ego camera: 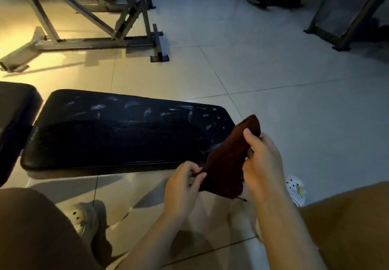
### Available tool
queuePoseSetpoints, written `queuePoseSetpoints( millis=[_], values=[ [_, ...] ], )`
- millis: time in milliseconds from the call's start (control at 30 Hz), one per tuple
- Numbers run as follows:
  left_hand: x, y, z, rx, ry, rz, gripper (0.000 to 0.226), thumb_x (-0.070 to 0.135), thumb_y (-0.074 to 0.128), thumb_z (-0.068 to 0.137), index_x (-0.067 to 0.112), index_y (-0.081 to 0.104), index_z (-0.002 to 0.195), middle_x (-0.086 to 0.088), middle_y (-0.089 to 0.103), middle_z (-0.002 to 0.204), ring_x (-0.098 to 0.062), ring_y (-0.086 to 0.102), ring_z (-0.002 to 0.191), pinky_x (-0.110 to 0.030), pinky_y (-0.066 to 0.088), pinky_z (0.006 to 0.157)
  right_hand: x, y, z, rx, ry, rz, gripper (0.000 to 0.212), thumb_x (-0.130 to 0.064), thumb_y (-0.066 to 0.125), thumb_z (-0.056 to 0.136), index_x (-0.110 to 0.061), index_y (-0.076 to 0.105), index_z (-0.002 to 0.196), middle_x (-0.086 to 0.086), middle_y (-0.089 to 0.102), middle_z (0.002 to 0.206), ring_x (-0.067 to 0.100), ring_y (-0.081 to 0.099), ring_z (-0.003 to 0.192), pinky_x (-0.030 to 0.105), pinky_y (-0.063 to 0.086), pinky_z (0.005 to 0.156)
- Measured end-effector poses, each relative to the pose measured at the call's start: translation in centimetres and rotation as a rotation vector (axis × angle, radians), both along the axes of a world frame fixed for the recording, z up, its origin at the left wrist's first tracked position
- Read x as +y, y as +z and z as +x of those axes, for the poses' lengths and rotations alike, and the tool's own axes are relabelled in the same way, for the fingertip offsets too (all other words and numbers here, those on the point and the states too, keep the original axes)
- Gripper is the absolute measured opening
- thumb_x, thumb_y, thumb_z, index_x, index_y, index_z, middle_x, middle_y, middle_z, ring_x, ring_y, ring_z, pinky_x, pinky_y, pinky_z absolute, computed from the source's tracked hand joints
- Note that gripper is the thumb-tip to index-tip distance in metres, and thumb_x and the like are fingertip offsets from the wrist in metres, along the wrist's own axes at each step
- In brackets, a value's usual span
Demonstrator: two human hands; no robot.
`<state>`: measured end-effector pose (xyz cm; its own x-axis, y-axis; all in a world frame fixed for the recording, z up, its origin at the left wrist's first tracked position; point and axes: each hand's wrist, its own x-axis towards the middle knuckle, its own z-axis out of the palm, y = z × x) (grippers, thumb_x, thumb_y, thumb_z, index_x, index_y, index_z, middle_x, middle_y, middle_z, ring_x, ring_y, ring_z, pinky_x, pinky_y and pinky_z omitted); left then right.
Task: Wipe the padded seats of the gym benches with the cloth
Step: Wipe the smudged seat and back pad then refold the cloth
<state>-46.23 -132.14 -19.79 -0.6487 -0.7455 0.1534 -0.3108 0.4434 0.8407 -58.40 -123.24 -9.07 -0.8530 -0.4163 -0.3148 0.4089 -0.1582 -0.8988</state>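
Both hands, left hand (185, 182) and right hand (261, 156), are gripping the dark red cloth (227, 160) just near the smudgy black seat pad (117, 135).

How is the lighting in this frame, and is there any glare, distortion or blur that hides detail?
Head view: dim overall, with warm yellow light from the upper left on the floor; pale smears show on the black bench pad; wide-angle bending curves the tile lines; the dark red cloth loses texture in shadow; both hands stay fairly sharp.

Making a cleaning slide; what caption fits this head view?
Both hands, left and right, grip a dark red cloth beside a smeared black padded bench seat.
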Motion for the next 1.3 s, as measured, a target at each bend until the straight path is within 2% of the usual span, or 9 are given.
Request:
queuePoseSetpoints(
  millis=[100,233,367,533,700,767,867,1033,1300],
  values=[
    [0.2,0.2,-0.1,-0.149,0.109,-0.125,0.015,0.032,0.062,0.094,0.033,0.049,0.086,0.013,0.056,0.075,-0.004,0.056,0.067,-0.029,0.048,0.056,1.1,-2.0,-2.0,0.425,0.035,0.354,0.006,-0.021,0.06,0.095,-0.018,0.061,0.091,0.001,0.065,0.093,0.015,0.063,0.091,0.024,0.047,0.068],
    [-0.7,1.7,-0.3,-0.184,0.212,-0.274,0.01,0.021,0.061,0.095,0.025,0.055,0.088,0.014,0.05,0.078,-0.004,0.047,0.068,-0.013,0.036,0.059,2.4,-4.5,-5.3,0.683,0.243,0.739,0.024,-0.032,0.062,0.094,-0.02,0.052,0.075,-0.005,0.056,0.075,0.015,0.057,0.074,0.026,0.034,0.056],
    [-3.4,5.3,-1.1,-0.195,0.321,-0.481,0.001,0.021,0.061,0.094,0.02,0.061,0.093,0.006,0.054,0.088,-0.013,0.053,0.071,-0.035,0.05,0.063,1.4,-5.3,-6.8,0.756,0.484,0.815,0.046,-0.043,0.06,0.093,-0.016,0.041,0.061,0.003,0.047,0.06,0.021,0.048,0.057,0.032,0.032,0.053],
    [-9.4,7.8,-3.8,-0.272,0.18,-0.547,0.007,0.023,0.059,0.095,0.02,0.064,0.099,0.003,0.06,0.1,-0.019,0.059,0.086,-0.04,0.051,0.073,-1.6,-7.5,-8.9,0.655,0.523,0.765,0.049,-0.048,0.055,0.094,-0.014,0.047,0.06,0.008,0.052,0.06,0.021,0.052,0.057,0.033,0.042,0.058],
    [-14.7,4.2,-9.6,-0.468,0.013,-0.578,0.023,0.018,0.061,0.094,0.017,0.064,0.116,-0.004,0.065,0.112,-0.027,0.06,0.101,-0.04,0.046,0.08,-4.6,-10.4,-11.5,0.816,0.414,1.117,0.032,-0.046,0.05,0.098,-0.018,0.057,0.112,0.004,0.057,0.115,0.018,0.057,0.095,0.029,0.044,0.067],
    [-16.5,2.1,-9.6,-0.477,0.136,-0.511,0.027,0.012,0.061,0.092,0.013,0.063,0.119,-0.009,0.065,0.11,-0.032,0.06,0.099,-0.044,0.047,0.081,-6.8,-11.7,-10.7,0.931,0.402,0.963,0.041,-0.038,0.049,0.099,-0.019,0.049,0.136,0.003,0.047,0.139,0.021,0.044,0.126,0.033,0.045,0.095],
    [-16.7,-0.7,-6.9,-0.459,0.346,-0.497,0.025,0.008,0.064,0.089,0.009,0.065,0.114,-0.013,0.064,0.109,-0.033,0.06,0.1,-0.045,0.046,0.081,-11.2,-13.7,-7.6,1.099,0.71,0.754,0.048,-0.035,0.037,0.104,-0.021,0.035,0.15,-0.002,0.028,0.158,0.016,0.018,0.148,0.035,0.017,0.121],
    [-14.5,-3.3,-3.9,-0.5,0.405,-0.661,0.03,0.022,0.052,0.093,0.011,0.063,0.119,-0.011,0.06,0.119,-0.029,0.052,0.116,-0.049,0.037,0.098,-15.5,-17.7,-5.1,1.234,0.964,0.761,0.068,-0.059,0.002,0.095,-0.026,-0.002,0.155,-0.005,-0.01,0.162,0.011,-0.016,0.147,0.041,-0.008,0.122],
    [-13.9,-3.7,-4.1,-0.556,0.304,-0.686,0.046,0.04,0.04,0.095,0.01,0.059,0.124,-0.013,0.059,0.124,-0.029,0.048,0.12,-0.044,0.03,0.101,-11.9,-21.9,-17.3,0.991,0.791,1.069,0.069,-0.06,0.012,0.099,-0.025,-0.011,0.153,-0.004,-0.012,0.163,0.013,-0.012,0.149,0.037,-0.008,0.122]
  ],
)
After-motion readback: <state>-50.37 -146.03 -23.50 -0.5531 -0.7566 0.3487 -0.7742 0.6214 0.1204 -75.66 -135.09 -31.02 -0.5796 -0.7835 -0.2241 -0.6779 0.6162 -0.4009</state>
